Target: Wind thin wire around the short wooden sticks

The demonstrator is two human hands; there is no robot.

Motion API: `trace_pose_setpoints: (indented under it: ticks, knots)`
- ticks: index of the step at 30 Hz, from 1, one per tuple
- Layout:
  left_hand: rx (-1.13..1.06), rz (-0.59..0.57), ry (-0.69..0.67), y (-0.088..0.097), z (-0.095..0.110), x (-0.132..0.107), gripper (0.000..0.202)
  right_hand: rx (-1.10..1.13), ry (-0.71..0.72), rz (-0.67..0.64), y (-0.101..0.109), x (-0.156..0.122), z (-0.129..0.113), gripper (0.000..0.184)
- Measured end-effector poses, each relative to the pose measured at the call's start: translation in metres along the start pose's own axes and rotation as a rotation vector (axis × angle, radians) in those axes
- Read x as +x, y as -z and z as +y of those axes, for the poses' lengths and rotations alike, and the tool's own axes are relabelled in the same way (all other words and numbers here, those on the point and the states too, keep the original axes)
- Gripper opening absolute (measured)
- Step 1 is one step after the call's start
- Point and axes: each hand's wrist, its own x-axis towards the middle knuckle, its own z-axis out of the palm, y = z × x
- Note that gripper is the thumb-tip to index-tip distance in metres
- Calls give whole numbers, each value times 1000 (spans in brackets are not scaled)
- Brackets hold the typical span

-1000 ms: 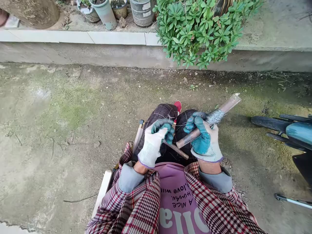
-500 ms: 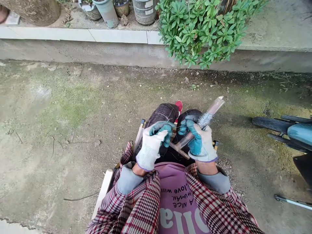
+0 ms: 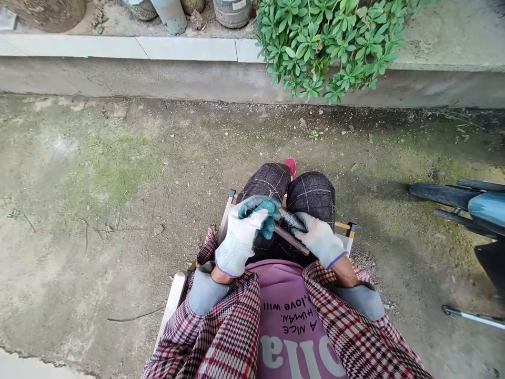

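Sitting on a pale wooden chair (image 3: 174,295) outdoors, a person looks down at their own lap, where both gloved hands meet close together. The left hand (image 3: 241,238), in a white knit glove with teal-coated fingers, is curled shut around the upper end of a thin brownish rod (image 3: 291,240). The rod slants down from those fingers towards the person's right, across dark checked trousers (image 3: 311,193), just above the hem of a pink printed shirt (image 3: 292,326). The right hand (image 3: 320,241) lies with the back of its glove turned up, its fingers touching the rod's lower half. From this angle you cannot tell whether it grips the rod or only rests on it. Red plaid jacket sleeves (image 3: 221,337) with grey cuffs frame both wrists.

The tip of a red shoe (image 3: 291,165) peeks out beyond the knees. Bare, mossy concrete ground (image 3: 118,200) spreads all around the chair. A raised kerb (image 3: 158,48) runs along the far edge, with several pots (image 3: 170,15) standing on it and a leafy green plant (image 3: 327,42) spilling over its side. At the far right, well apart from the hands, part of a teal vehicle (image 3: 487,206) with a dark wheel enters the view.
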Motion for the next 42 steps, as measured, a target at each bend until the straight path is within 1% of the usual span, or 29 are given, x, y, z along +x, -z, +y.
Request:
trace_pose_setpoints:
  ticks: [1, 3, 4, 5, 6, 8, 10, 12, 13, 16, 18, 22, 25, 28, 32, 36, 38, 40, 41, 42]
  knots:
    - [2, -6, 5, 0, -1, 0, 29, -22, 58, 6, 4, -1, -1, 38]
    - [5, -27, 3, -1, -2, -2, 29, -24, 158, 45, 21, -5, -8, 40]
    - [14, -41, -7, -2, -2, -4, 27, 6, 186, 90, 33, -8, -14, 35]
    - [32, -50, -20, -2, -1, -6, 26, 74, 208, 169, 45, -11, -22, 29]
    - [60, -55, -33, -3, 0, -8, 24, 178, 253, 224, 57, -14, -30, 27]
    - [126, -59, -58, -5, 3, -12, 21, 451, 379, 290, 76, -18, -49, 25]
    - [178, -82, -73, -7, 5, -16, 19, 638, 437, 224, 85, -18, -68, 23]
    - [220, -112, -95, -7, 5, -18, 17, 716, 462, 186, 86, -17, -83, 19]
    - [238, -114, -109, -6, 5, -19, 16, 737, 465, 188, 85, -17, -89, 16]
    - [236, -87, -118, -6, 3, -21, 19, 775, 452, 248, 77, -15, -97, 10]
    - [201, -72, -91, -6, 2, -21, 24, 785, 431, 269, 74, -14, -97, 8]
    - [176, -31, -60, -8, 3, -22, 25, 811, 401, 248, 75, -13, -94, 8]
    - [205, -57, -61, -7, 3, -23, 23, 747, 479, 216, 79, -12, -93, 11]
    - [277, -53, -100, -6, 4, -24, 18, 659, 534, 194, 80, -12, -91, 15]
    - [283, -27, -136, -11, 7, -26, 16, 659, 516, 259, 77, -16, -90, 18]
    - [224, 48, -163, -16, 9, -27, 17, 681, 512, 290, 75, -18, -94, 19]
    - [218, 79, -200, -16, 9, -27, 13, 769, 491, 251, 73, -17, -95, 15]
    - [217, 74, -237, -15, 9, -25, 11, 887, 453, 161, 70, -16, -94, 6]
    - [212, 62, -242, -13, 8, -24, 10, 938, 426, 113, 68, -15, -93, 6]
    - [206, 48, -232, -12, 8, -22, 10, 977, 396, 82, 67, -14, -91, 9]
